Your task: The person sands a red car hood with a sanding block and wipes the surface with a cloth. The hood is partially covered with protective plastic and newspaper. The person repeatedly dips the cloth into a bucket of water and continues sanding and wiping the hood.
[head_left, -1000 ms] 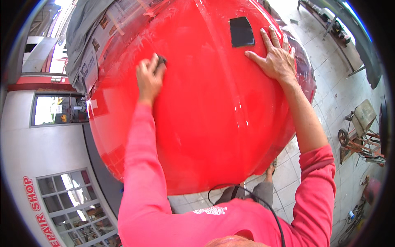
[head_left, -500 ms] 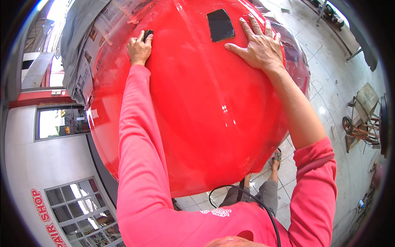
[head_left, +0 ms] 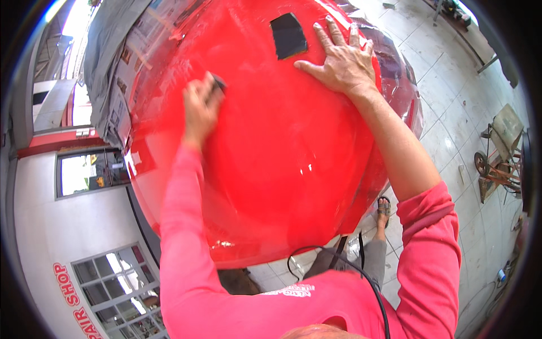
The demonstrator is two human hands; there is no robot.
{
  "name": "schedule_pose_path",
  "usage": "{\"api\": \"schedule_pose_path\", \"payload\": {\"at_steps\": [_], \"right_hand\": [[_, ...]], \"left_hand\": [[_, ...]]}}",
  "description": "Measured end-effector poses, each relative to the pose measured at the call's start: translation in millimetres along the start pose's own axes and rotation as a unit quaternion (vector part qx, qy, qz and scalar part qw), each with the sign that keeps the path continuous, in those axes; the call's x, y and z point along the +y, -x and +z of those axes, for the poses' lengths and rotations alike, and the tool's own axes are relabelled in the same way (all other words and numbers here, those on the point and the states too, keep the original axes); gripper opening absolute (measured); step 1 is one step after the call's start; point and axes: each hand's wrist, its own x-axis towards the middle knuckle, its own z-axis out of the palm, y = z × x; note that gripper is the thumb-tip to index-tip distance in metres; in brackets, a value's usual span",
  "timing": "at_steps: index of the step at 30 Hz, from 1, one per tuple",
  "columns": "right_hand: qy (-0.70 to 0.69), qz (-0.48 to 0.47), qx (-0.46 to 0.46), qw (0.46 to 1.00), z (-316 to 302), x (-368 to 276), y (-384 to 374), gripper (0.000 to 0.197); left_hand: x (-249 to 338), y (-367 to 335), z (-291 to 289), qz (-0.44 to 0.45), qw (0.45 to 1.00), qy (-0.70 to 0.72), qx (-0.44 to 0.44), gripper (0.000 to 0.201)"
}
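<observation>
A glossy red car hood (head_left: pixel 265 147) fills the middle of the head view. My left hand (head_left: pixel 200 107), smeared by motion, is closed on a small black sanding pad (head_left: pixel 219 83) pressed against the hood's left part. My right hand (head_left: pixel 341 65) lies flat near the far right edge of the hood, fingers spread and holding nothing. Just left of its fingertips, a piece of black sandpaper (head_left: pixel 288 37) rests on the red surface.
Newspaper (head_left: pixel 132 62) and grey sheeting (head_left: pixel 104 73) cover the area beyond the hood's left side. Clear plastic (head_left: pixel 398 73) borders its right. A black cable (head_left: pixel 367 285) runs across my chest. A small wheeled cart (head_left: pixel 499 150) stands on the tiled floor (head_left: pixel 446 107) at right.
My left hand has slid nearer to me and slightly right with the sanding pad. The right hand keeps its place on the hood, while the view has shifted a little.
</observation>
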Motion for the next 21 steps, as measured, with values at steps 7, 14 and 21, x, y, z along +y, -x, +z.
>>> {"api": "schedule_pose_path", "payload": {"at_steps": [7,14,21], "right_hand": [[-0.025,-0.006,0.0,1.0,8,-5,-3,0.111],[-0.037,0.001,-0.024,0.999,-5,-4,-2,0.111],[-0.072,-0.042,-0.014,0.996,-10,-32,5,0.112]], "left_hand": [[-93,-62,56,-0.087,0.983,-0.161,0.012,0.052],[146,97,-39,0.013,0.997,0.018,-0.074,0.061],[-114,-116,39,0.106,0.95,-0.285,-0.069,0.047]]}}
